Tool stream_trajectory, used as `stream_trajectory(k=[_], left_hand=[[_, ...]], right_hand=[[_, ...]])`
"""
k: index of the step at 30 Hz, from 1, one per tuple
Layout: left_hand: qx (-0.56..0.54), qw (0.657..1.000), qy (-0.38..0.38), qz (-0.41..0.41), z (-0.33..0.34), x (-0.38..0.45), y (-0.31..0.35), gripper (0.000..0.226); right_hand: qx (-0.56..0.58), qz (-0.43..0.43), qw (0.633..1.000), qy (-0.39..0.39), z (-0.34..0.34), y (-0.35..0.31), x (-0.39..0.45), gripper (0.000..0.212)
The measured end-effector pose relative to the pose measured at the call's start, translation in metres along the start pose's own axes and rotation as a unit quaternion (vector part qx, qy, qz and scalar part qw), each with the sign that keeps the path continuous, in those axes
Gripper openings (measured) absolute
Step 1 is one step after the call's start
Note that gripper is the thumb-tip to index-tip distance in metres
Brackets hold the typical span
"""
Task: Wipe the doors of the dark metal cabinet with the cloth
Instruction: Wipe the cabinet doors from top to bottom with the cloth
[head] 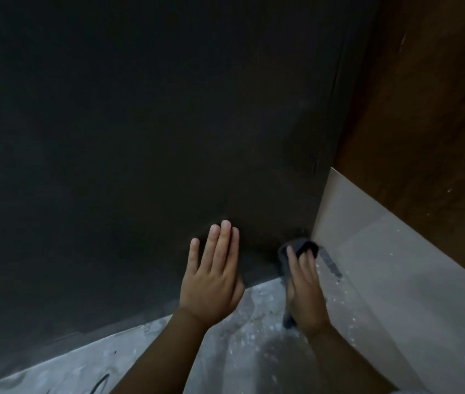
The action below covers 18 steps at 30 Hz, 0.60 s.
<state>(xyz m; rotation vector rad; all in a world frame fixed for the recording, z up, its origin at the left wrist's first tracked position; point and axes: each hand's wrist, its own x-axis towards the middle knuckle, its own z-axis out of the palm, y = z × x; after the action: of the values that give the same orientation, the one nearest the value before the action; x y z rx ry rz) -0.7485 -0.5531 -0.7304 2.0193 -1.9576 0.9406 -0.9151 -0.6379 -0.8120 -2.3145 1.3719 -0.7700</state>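
- My left hand [211, 282] lies flat on the cabinet door [140, 137], fingers straight and together, low down and near the floor [254, 322].
- My right hand [306, 288] presses the dark cloth [301, 247] against the door's bottom right corner, just beside the pale skirting tile [382, 251]. The fingers lie over the cloth; it bunches past the fingertips and a tail hangs below the wrist.
- I judge this to be the lowest strip of the door, near the end of a pass.
- To do it well, I would keep the cloth flat under the palm, run it along the bottom edge and into the corner, and lean on the left hand to steady the door.
- The trailing cloth could drag on the dusty floor, so I would gather it in.
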Motion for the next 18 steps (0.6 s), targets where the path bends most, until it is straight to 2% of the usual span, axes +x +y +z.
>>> stream_trajectory(k=[2, 4, 8, 13, 16, 18], left_hand=[[-0.002, 1.0, -0.008, 0.005, 0.003, -0.003, 0.003, 0.073], [-0.008, 1.0, -0.01, 0.009, 0.006, -0.006, 0.006, 0.073], [-0.016, 1.0, -0.023, 0.006, 0.006, -0.008, 0.009, 0.072], [-0.009, 0.998, -0.047, 0.032, 0.002, -0.015, -0.001, 0.07], [-0.013, 0.998, -0.052, 0.026, 0.001, -0.022, -0.004, 0.07], [-0.011, 0.998, -0.056, 0.017, 0.0, -0.028, -0.005, 0.07]], right_hand=[[0.068, 0.031, 0.991, 0.107, -0.006, -0.011, 0.016, 0.079], [0.068, 0.032, 0.986, 0.148, -0.005, -0.017, 0.026, 0.075], [0.06, 0.037, 0.992, 0.103, 0.011, -0.018, 0.012, 0.078], [0.113, 0.103, 0.988, 0.008, 0.026, -0.014, -0.008, 0.076], [0.181, 0.13, 0.974, 0.039, 0.022, -0.014, -0.008, 0.069], [0.221, 0.182, 0.955, 0.081, 0.021, -0.023, 0.0, 0.067]])
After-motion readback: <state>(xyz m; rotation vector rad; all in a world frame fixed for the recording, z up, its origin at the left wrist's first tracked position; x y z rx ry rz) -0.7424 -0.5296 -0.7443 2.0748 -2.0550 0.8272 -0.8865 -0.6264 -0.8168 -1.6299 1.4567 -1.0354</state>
